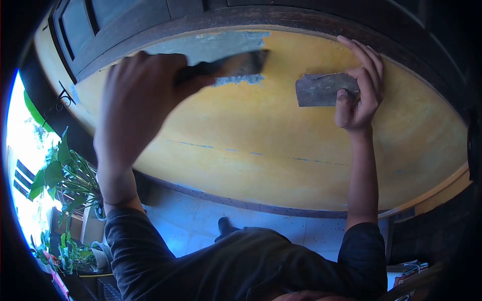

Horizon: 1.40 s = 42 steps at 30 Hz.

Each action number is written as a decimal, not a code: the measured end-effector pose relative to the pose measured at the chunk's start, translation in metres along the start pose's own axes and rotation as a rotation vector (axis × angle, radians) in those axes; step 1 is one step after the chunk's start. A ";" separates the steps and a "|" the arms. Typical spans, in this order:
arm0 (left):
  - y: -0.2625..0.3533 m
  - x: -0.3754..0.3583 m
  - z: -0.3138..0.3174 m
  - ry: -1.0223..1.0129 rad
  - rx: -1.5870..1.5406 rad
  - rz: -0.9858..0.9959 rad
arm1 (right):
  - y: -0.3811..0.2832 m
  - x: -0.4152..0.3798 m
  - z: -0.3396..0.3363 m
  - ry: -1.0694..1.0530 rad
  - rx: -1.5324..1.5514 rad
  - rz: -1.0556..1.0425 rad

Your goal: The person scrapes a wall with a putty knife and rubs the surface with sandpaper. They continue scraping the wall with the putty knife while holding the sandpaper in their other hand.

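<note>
My left hand [138,98], slightly blurred, is closed round the dark handle of a putty knife [246,64], raised in front of the yellow wall [261,125]. The knife's blade points right and overlaps the right end of a ragged grey patch [216,42] on the wall. My right hand [365,98] pinches a flat, grey rectangular scraper blade [320,91] between thumb and fingers. Some grey material lies along the blade's upper edge. Two of its fingertips stretch up near the dark wooden frame. The two tools are apart.
Dark wooden framing [301,17] runs above the wall. A broken grey line [241,151] crosses the wall lower down. Below lies a tiled floor [191,213]. Potted plants [70,175] stand at the left, and some items [409,271] lie at the lower right.
</note>
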State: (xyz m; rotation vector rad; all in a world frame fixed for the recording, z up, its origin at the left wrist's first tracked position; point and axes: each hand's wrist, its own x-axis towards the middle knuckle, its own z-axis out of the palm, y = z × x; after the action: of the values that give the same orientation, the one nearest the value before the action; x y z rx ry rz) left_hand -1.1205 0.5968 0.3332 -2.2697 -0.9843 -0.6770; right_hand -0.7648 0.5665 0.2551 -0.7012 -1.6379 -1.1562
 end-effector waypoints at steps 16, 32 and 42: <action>-0.001 -0.007 -0.001 0.023 0.029 -0.057 | 0.000 0.001 0.001 0.003 -0.013 0.000; -0.013 -0.007 -0.003 0.067 0.013 -0.040 | 0.002 0.000 0.000 0.014 0.012 0.000; -0.012 -0.001 0.001 0.032 0.002 -0.038 | 0.000 0.000 0.002 0.013 -0.011 -0.005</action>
State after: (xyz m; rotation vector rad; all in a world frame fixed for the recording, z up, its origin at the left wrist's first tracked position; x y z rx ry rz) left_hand -1.1299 0.6039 0.3356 -2.2372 -1.0143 -0.7259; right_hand -0.7654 0.5683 0.2554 -0.6955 -1.6250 -1.1716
